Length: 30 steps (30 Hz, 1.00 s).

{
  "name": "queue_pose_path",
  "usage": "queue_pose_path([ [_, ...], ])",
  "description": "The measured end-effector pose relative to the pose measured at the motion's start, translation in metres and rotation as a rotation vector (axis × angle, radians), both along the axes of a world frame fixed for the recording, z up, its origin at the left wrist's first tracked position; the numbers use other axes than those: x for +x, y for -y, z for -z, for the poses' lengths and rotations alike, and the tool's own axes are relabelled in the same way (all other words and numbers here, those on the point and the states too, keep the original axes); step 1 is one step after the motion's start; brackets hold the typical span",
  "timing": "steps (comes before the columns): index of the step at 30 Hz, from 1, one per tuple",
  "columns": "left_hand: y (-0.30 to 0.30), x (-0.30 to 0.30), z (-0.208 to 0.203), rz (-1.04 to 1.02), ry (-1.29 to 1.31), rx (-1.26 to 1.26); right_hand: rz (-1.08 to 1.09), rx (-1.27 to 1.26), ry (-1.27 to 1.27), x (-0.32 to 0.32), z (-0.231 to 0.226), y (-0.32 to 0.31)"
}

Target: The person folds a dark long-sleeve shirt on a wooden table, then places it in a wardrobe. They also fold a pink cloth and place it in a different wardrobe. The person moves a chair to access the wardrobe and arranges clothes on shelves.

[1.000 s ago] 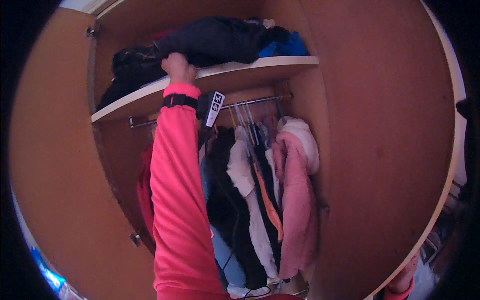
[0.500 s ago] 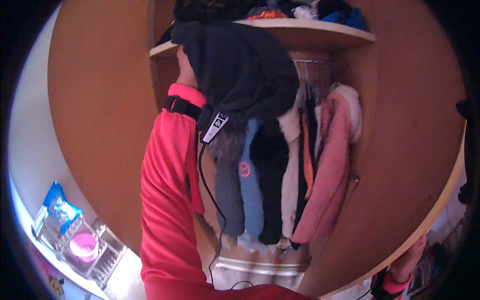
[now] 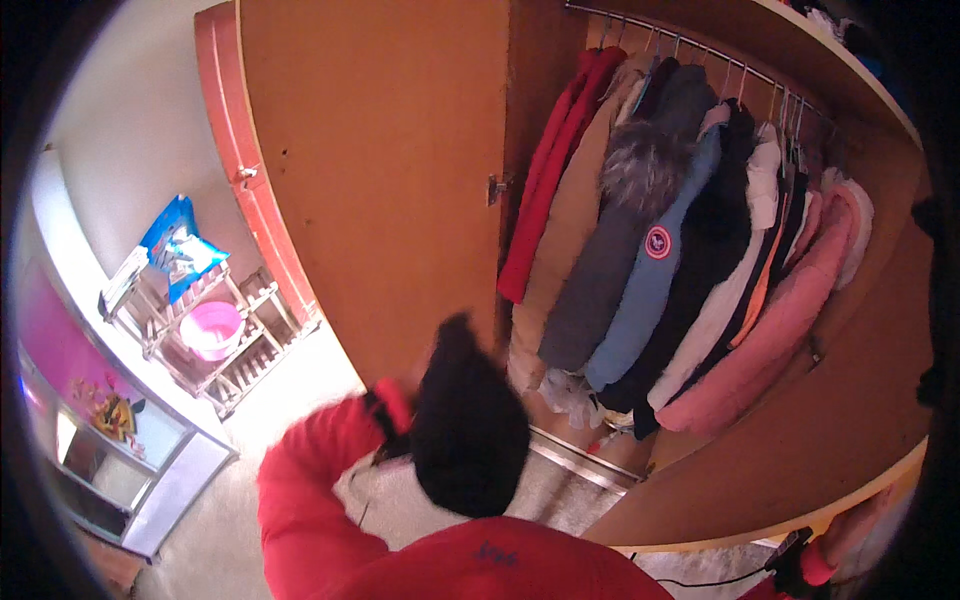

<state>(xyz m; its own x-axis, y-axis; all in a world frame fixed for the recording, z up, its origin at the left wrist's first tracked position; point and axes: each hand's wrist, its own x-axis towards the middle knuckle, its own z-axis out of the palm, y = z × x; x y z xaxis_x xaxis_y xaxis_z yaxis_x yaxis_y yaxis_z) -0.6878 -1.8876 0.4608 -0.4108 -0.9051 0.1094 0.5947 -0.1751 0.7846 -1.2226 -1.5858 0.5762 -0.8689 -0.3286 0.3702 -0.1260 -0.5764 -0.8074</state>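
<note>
A dark piece of clothing (image 3: 470, 430), seemingly black and bunched up, hangs in front of my chest. My left hand (image 3: 416, 374) grips it from the far left side; most of the fingers are hidden behind the cloth. A black strap circles the red sleeve at that wrist. Low on the right, my right hand (image 3: 868, 518) is beside the outer edge of the right wardrobe door (image 3: 770, 480). Its fingers fade into the dark rim of the picture, so their shape is unclear.
Several coats (image 3: 680, 240) hang from a metal rail (image 3: 690, 42) inside the wardrobe. The left door (image 3: 380, 180) stands open. Beyond it are a rack (image 3: 245, 360) with a pink basin (image 3: 212, 330) and a blue bag (image 3: 183, 245), and a glass-fronted cabinet (image 3: 190, 490).
The dark clothing has come down from the upper shelf to my chest, held in my left hand. My view has swung left and lower, showing more coats and the left door.
</note>
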Motion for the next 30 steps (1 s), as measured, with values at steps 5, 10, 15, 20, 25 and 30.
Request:
queue_pose_path([
  [5,-0.062,0.124,0.055,-0.231,0.224,0.110,0.292,-0.045,-0.326,-0.006,0.015,0.001],
  [10,-0.053,0.161,0.015,-0.567,1.033,-0.096,0.083,-0.049,-0.508,0.017,0.000,0.024],
  [15,-0.048,0.144,-0.008,-0.339,1.098,-0.345,-0.081,-0.208,-0.294,0.063,-0.031,0.042],
  [20,-0.047,0.135,0.020,-0.109,1.198,-0.476,-0.105,-0.158,-0.293,0.075,-0.031,0.054],
  [25,-0.023,0.078,0.075,0.142,1.174,-0.707,-0.160,-0.122,-0.288,0.085,-0.025,0.091],
  [30,0.009,-0.039,0.106,0.140,1.043,-0.995,-0.309,-0.096,-0.315,0.107,-0.035,0.131],
])
